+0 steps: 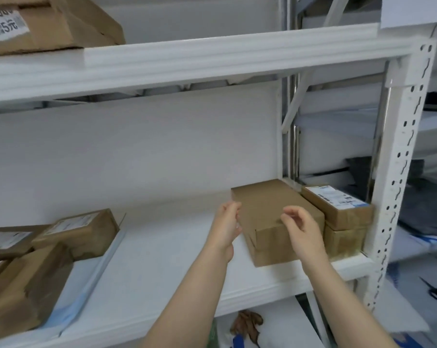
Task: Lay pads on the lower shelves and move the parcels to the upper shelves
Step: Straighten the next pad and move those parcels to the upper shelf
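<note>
Plain brown parcel [270,209] lies flat on the white pad [162,247] of the middle shelf [262,295], right side, touching two stacked labelled parcels [338,209] by the post. More labelled left parcels [79,232] are heaped at left, tilted. The upper shelf [61,84] carries an upper pad [212,49] and a top parcel [49,23].

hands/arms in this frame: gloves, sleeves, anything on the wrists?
Left hand and right hand are bare: no gloves, rings, watch or wristbands visible. Left forearm and right forearm are bare too; no sleeve enters the frame. No markings or cables.
</note>
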